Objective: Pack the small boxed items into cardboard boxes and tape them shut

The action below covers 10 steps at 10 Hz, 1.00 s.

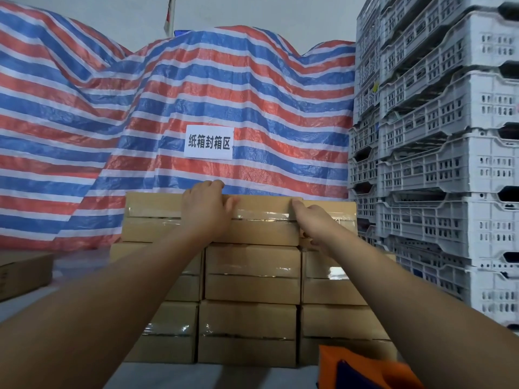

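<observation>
A stack of taped cardboard boxes [251,279] fills the middle of the head view, in several rows and columns. On top lies one sealed box [264,217] with clear tape along its seam. My left hand [206,210] rests on the top of this box, its fingers curled over the far edge. My right hand [311,223] lies against the box's right end with the fingers stretched forward along it. Both arms reach out over the stack.
A red, white and blue striped tarp [168,108] with a white paper sign [209,142] hangs behind the stack. Grey plastic crates [438,153] tower at the right. Another cardboard box [24,273] sits at the left. An orange and dark blue object [362,372] lies at the bottom.
</observation>
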Each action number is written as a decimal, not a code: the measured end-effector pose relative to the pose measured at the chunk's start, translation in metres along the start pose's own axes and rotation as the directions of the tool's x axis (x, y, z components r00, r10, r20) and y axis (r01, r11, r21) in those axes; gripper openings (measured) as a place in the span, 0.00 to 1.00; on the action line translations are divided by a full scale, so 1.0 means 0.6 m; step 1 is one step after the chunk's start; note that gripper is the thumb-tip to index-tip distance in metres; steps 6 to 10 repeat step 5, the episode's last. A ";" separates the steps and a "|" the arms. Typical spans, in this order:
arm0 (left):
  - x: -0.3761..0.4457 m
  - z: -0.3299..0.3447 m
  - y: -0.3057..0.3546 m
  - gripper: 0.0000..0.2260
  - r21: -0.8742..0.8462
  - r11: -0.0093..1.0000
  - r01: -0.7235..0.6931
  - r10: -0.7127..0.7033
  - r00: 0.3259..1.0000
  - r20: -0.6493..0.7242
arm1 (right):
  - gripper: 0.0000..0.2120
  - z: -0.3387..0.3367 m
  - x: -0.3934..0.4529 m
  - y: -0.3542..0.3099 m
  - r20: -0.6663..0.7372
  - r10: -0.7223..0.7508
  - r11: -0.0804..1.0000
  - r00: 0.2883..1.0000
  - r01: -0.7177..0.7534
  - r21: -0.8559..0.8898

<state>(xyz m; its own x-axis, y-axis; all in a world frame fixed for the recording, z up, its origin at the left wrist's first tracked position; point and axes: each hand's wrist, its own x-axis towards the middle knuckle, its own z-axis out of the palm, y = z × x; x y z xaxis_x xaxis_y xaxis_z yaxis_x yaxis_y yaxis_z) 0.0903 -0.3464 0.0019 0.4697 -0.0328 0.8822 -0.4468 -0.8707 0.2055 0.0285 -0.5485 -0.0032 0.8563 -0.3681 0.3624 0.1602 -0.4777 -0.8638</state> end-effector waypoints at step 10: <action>-0.199 -0.220 0.034 0.32 -0.570 0.799 0.189 -0.123 0.981 0.152 | 0.15 0.009 -0.250 -0.017 -0.234 -0.263 0.935 0.936 0.307 0.176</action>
